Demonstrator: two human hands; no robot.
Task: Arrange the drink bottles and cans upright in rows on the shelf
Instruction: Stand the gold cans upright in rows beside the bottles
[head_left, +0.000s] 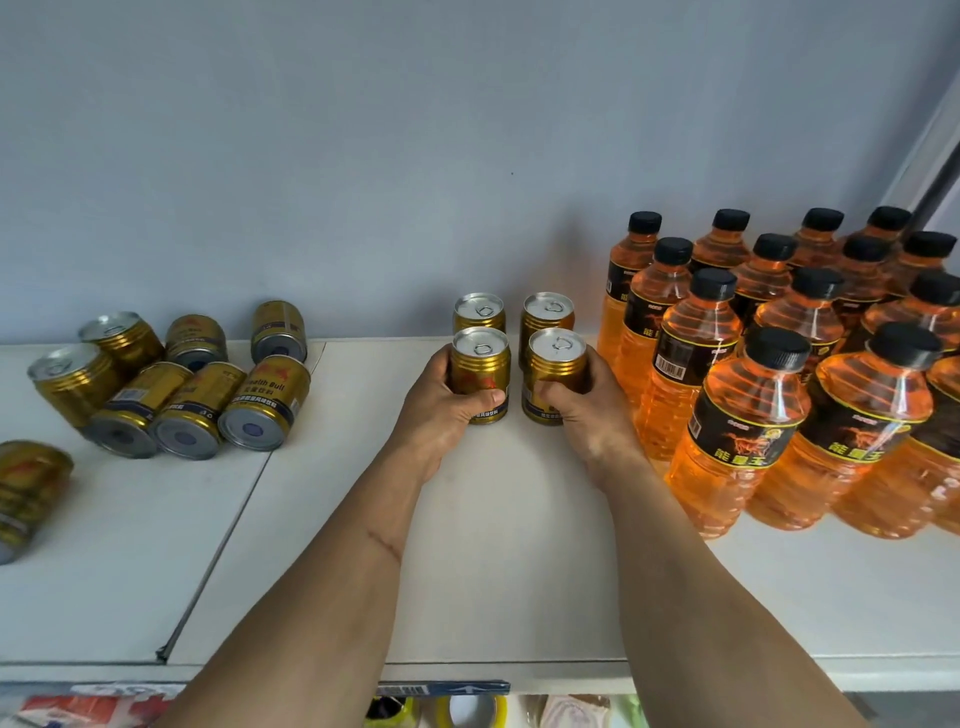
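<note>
Both forearms reached over the white shelf (519, 545), left hand (441, 410) wrapped round an upright gold can (479, 376), right hand (587, 405) gripping its neighbour (555, 374), two more behind, toppled "Health Bull" cans (267, 400) left, orange bottles (748, 431) in rows right.

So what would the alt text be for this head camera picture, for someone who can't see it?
A person's left hand and right hand each grip an upright gold can on a white shelf, in front of two more standing cans. Orange bottles with black caps stand in rows to the right; more gold cans lie tipped over at left.
</note>
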